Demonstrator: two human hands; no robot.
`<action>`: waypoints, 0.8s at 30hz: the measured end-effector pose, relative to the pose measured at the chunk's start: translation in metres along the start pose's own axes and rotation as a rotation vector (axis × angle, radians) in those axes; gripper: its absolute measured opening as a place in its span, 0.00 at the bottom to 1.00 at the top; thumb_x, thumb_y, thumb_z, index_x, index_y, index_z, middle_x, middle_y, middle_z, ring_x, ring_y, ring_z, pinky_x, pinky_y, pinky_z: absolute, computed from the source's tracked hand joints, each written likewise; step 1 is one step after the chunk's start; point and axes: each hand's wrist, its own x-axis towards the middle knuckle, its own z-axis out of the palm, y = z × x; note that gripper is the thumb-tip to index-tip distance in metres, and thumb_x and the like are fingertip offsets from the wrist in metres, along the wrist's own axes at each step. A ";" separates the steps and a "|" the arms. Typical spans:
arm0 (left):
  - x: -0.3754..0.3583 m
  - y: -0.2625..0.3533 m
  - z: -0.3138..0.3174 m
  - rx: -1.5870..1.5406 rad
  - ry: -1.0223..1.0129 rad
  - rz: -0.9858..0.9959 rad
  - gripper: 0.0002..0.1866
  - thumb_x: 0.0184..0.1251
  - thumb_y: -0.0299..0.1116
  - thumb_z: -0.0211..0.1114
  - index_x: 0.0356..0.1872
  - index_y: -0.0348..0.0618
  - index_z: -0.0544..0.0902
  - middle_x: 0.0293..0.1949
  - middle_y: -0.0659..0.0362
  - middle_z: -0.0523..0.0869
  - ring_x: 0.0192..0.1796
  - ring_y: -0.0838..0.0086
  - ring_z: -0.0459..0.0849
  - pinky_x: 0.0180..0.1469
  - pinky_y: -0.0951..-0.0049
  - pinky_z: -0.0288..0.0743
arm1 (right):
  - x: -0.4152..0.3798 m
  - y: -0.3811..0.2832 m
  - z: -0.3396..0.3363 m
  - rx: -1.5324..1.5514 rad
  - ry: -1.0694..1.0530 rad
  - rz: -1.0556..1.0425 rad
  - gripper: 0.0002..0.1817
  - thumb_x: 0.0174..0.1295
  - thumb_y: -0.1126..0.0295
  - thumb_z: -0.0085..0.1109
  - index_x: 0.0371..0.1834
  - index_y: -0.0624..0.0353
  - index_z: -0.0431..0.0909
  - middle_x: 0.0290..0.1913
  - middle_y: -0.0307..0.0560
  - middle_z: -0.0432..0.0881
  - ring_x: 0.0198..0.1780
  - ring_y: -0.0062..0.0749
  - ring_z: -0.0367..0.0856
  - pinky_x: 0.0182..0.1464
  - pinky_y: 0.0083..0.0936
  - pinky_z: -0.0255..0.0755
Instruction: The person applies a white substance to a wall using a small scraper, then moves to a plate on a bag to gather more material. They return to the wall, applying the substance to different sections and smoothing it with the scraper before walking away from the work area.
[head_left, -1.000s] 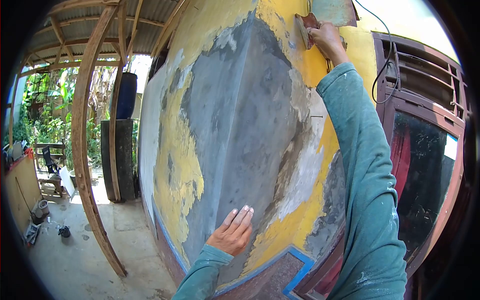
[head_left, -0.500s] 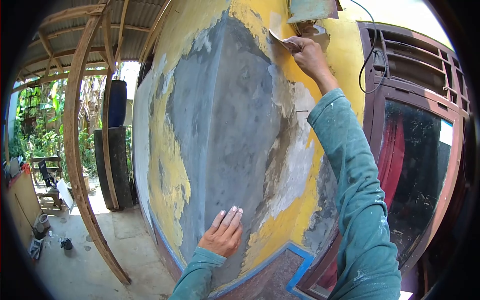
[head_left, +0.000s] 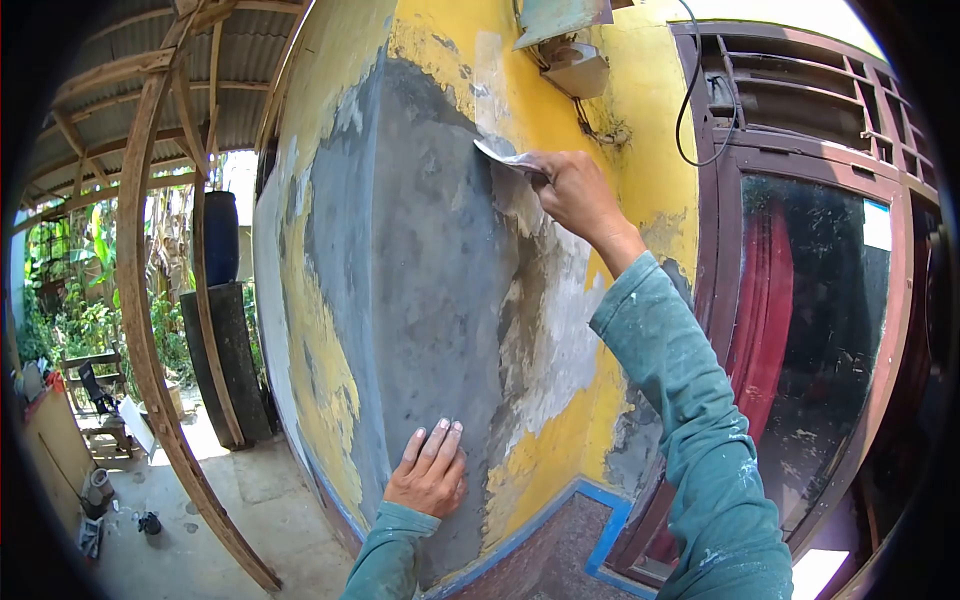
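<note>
In the head view, my right hand (head_left: pixel 582 200) grips a thin, pale, flat scraper (head_left: pixel 508 157). The scraper's edge meets the upper part of the wall, where grey plaster (head_left: pixel 435 260) borders yellow paint (head_left: pixel 550 115). Lower down, my left hand (head_left: pixel 430 472) lies on the grey plaster with its fingers stretched out and nothing held. A bare whitish strip (head_left: pixel 570 310) with rough brown edges runs down the wall right of the grey patch. Both sleeves are green-blue, and the right one has white specks.
A dark-framed glass door (head_left: pixel 815 330) with a red curtain stands at the right. Above the right hand, a wall box (head_left: pixel 575 72) and a hanging black cable (head_left: pixel 684 130) stick out. On the left are a wooden post (head_left: pixel 135 260), a blue barrel (head_left: pixel 221 238) and a chair (head_left: pixel 95 385).
My right hand has moved down and left along the wall with the scraper, from the yellow paint to the grey plaster's edge. My left hand still rests on the plaster. The view has shifted slightly.
</note>
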 end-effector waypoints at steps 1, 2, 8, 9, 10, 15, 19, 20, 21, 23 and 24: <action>0.000 0.000 0.001 0.002 0.003 -0.001 0.14 0.52 0.35 0.69 0.43 0.51 0.87 0.67 0.59 0.79 0.72 0.67 0.72 0.78 0.57 0.55 | 0.003 0.004 -0.006 0.138 -0.036 -0.006 0.16 0.60 0.75 0.57 0.50 0.56 0.87 0.39 0.57 0.88 0.42 0.45 0.89 0.46 0.34 0.80; 0.001 0.001 0.001 0.000 0.003 -0.001 0.14 0.52 0.34 0.69 0.43 0.51 0.87 0.67 0.59 0.79 0.72 0.67 0.72 0.78 0.57 0.56 | 0.009 0.008 -0.011 0.220 0.052 -0.054 0.17 0.60 0.73 0.57 0.52 0.59 0.85 0.38 0.55 0.89 0.43 0.37 0.90 0.47 0.32 0.81; 0.001 0.002 0.000 0.021 0.001 0.006 0.14 0.53 0.34 0.68 0.43 0.51 0.86 0.67 0.59 0.79 0.72 0.67 0.72 0.78 0.56 0.55 | 0.084 -0.013 -0.019 -0.155 0.190 0.270 0.17 0.60 0.70 0.57 0.51 0.62 0.83 0.44 0.63 0.87 0.49 0.55 0.87 0.51 0.43 0.80; 0.002 0.002 -0.001 0.026 0.003 0.004 0.14 0.53 0.34 0.68 0.43 0.51 0.86 0.67 0.59 0.79 0.72 0.67 0.72 0.78 0.56 0.55 | 0.091 -0.025 -0.012 -0.151 0.194 0.267 0.17 0.60 0.70 0.57 0.51 0.62 0.83 0.44 0.63 0.87 0.49 0.55 0.87 0.51 0.43 0.80; 0.001 0.002 -0.002 0.019 -0.002 0.008 0.14 0.54 0.35 0.68 0.43 0.51 0.86 0.67 0.59 0.79 0.72 0.67 0.72 0.78 0.56 0.56 | 0.098 -0.036 -0.005 -0.212 0.174 0.280 0.14 0.61 0.70 0.57 0.47 0.62 0.84 0.42 0.63 0.87 0.48 0.55 0.87 0.50 0.44 0.80; -0.003 -0.003 0.002 0.038 -0.024 0.022 0.13 0.59 0.39 0.64 0.45 0.51 0.85 0.68 0.59 0.78 0.73 0.68 0.71 0.78 0.57 0.56 | 0.114 -0.065 0.046 -0.303 0.206 0.297 0.11 0.64 0.70 0.54 0.41 0.62 0.85 0.38 0.59 0.88 0.44 0.51 0.89 0.47 0.44 0.81; -0.002 -0.002 0.002 0.037 -0.009 0.044 0.14 0.59 0.39 0.63 0.45 0.50 0.85 0.68 0.58 0.78 0.73 0.67 0.71 0.78 0.57 0.56 | 0.084 -0.106 0.044 -0.232 0.211 0.154 0.12 0.60 0.72 0.54 0.42 0.61 0.84 0.35 0.62 0.87 0.38 0.57 0.88 0.43 0.49 0.81; -0.001 -0.002 0.000 0.052 -0.018 0.040 0.14 0.59 0.39 0.63 0.45 0.50 0.85 0.68 0.57 0.77 0.73 0.67 0.71 0.78 0.57 0.55 | 0.069 -0.114 0.035 -0.204 0.146 0.122 0.12 0.60 0.72 0.54 0.42 0.62 0.84 0.35 0.62 0.87 0.39 0.57 0.88 0.44 0.48 0.80; 0.000 0.000 0.000 0.047 -0.008 0.046 0.14 0.59 0.39 0.63 0.45 0.50 0.85 0.68 0.57 0.77 0.73 0.67 0.71 0.78 0.57 0.55 | 0.058 -0.123 0.025 -0.170 0.089 0.082 0.12 0.61 0.72 0.54 0.43 0.63 0.84 0.36 0.62 0.87 0.39 0.57 0.87 0.44 0.48 0.80; -0.001 -0.001 0.000 0.011 -0.017 0.017 0.15 0.54 0.37 0.69 0.45 0.51 0.86 0.68 0.59 0.77 0.73 0.67 0.70 0.79 0.56 0.53 | 0.037 -0.117 0.007 -0.046 0.132 0.046 0.13 0.61 0.70 0.54 0.45 0.61 0.84 0.35 0.62 0.87 0.40 0.58 0.87 0.45 0.48 0.80; -0.001 0.000 0.000 0.019 -0.016 0.017 0.16 0.53 0.37 0.69 0.45 0.51 0.86 0.69 0.59 0.77 0.74 0.66 0.70 0.79 0.56 0.52 | 0.031 -0.108 0.000 0.090 0.164 0.013 0.14 0.62 0.69 0.54 0.48 0.58 0.84 0.35 0.62 0.86 0.41 0.59 0.86 0.46 0.49 0.79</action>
